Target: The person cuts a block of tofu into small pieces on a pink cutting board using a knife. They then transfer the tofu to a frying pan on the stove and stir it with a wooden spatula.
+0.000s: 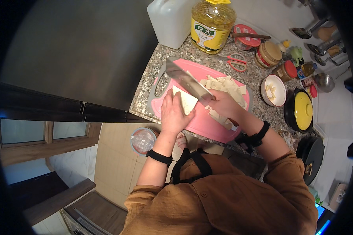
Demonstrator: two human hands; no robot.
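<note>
My right hand (225,103) grips the handle of a Chinese cleaver (188,82), whose broad steel blade points to the upper left above the pink cutting board (200,127). My left hand (175,111) holds down a pale, square-edged block (186,101), which looks like tofu, with fingers over its left side. The blade is just beyond the block; whether they touch is unclear. Thin pale slices (223,85) are heaped on the board's right half, partly hidden by my right hand. More slices (220,119) lie nearer me, beside my right wrist.
Red-handled scissors (237,62) lie behind the board on the granite counter (147,82). An oil jug (213,29) and a white plastic jug (172,23) stand at the back. To the right are a bowl (278,98) with garlic-like pieces and a yellow-lidded pot (303,111).
</note>
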